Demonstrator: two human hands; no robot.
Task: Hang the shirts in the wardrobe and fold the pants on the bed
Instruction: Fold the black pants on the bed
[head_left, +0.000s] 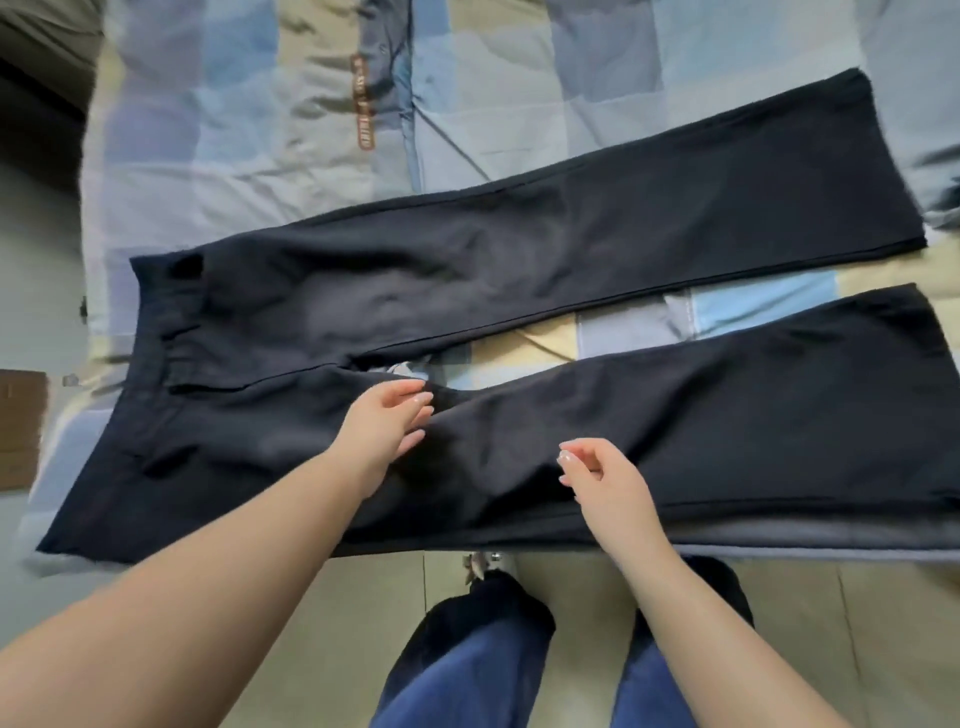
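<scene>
Nearest to me, at the bottom of the view, I see my own legs in blue trousers (467, 675) standing on a tiled floor (322, 613), right up against the edge of the bed. Both bare forearms reach out from there over the mattress. My right hand (605, 475) hovers above the near leg of the black pants (571, 249), fingers loosely bent and thumb close to the forefinger, gripping nothing that I can make out. My left hand (387, 421) lies a bit further in, at the crotch where the two legs part, fingers nearly straight and resting on the cloth; I cannot tell whether the fingertips pinch any fabric. The pants lie spread flat across the bed, waistband to the left, both legs running off to the right and splayed apart, so a wedge of the bedcover shows between them. The near leg runs along the bed's edge. Beyond the pants stretches the patchwork quilt (249, 156) in blue, grey and cream squares, bearing a narrow brown label (362, 101) whose lettering is too blurred to read.
</scene>
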